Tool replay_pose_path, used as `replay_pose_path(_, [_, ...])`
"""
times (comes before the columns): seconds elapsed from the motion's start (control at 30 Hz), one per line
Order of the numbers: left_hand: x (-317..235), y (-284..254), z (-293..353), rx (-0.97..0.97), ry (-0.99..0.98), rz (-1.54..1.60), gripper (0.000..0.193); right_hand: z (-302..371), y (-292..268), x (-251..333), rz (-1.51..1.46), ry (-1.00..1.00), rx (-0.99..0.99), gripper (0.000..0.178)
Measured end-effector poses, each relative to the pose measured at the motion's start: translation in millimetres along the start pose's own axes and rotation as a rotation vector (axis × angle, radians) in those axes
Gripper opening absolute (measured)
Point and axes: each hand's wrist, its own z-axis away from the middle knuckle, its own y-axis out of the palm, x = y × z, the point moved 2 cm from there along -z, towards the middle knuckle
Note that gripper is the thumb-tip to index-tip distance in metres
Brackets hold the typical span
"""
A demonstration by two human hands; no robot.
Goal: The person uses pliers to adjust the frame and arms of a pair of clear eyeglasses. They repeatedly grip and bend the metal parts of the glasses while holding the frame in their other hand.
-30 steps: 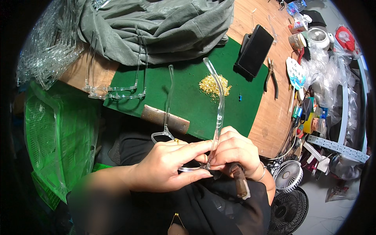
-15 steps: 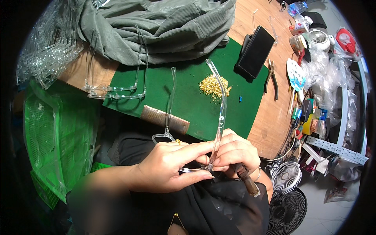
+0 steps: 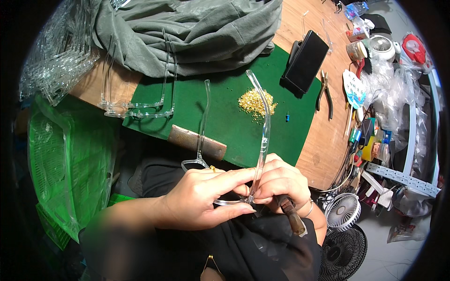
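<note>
The glasses [image 3: 264,145] are above the person's lap, just off the table's near edge, with both arms pointing far over the mat [image 3: 290,138]. The left hand [image 3: 201,194] pinches the front near the right corner; the right hand [image 3: 283,181] is closed around a tool [image 3: 296,224], its fingertips at the same corner. Both arms appear joined to the front, though fingers cover the right joint, so whether it is fastened cannot be told. More frames [image 3: 150,114] lie to the left, with a heap [image 3: 61,70] beyond, and plenty of gold bits [image 3: 251,104] remain piled on the mat, so the work seems far from used up.

Bare mat lies between the pile and the near edge. A metal block [image 3: 185,137] sits along that edge, below the left arm. The cloth [image 3: 211,37] bounds the far side; the phone [image 3: 307,61] and pliers [image 3: 326,96] limit the right.
</note>
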Motion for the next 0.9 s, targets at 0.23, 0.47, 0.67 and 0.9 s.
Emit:
replay_pose_path(0.23, [-0.3,-0.4,0.5,0.0,0.002,-0.002,0.054,0.3,2.3,-0.2,-0.014,0.006,-0.035,0.014])
replay_pose_path(0.47, [-1.0,-0.2,0.1,-0.005,0.017,-0.007,0.055,-1.5,0.8,1.7,-0.004,0.011,-0.008,0.016])
replay_pose_path(0.67, [-0.1,-0.5,-0.3,-0.031,0.079,-0.083,0.055,-1.3,1.2,1.5,0.078,-0.054,-0.011,0.018])
replay_pose_path(0.9, [-0.1,-0.2,0.5,-0.048,0.073,-0.072,0.056,0.4,3.5,-1.5,0.021,-0.071,-0.07,0.018])
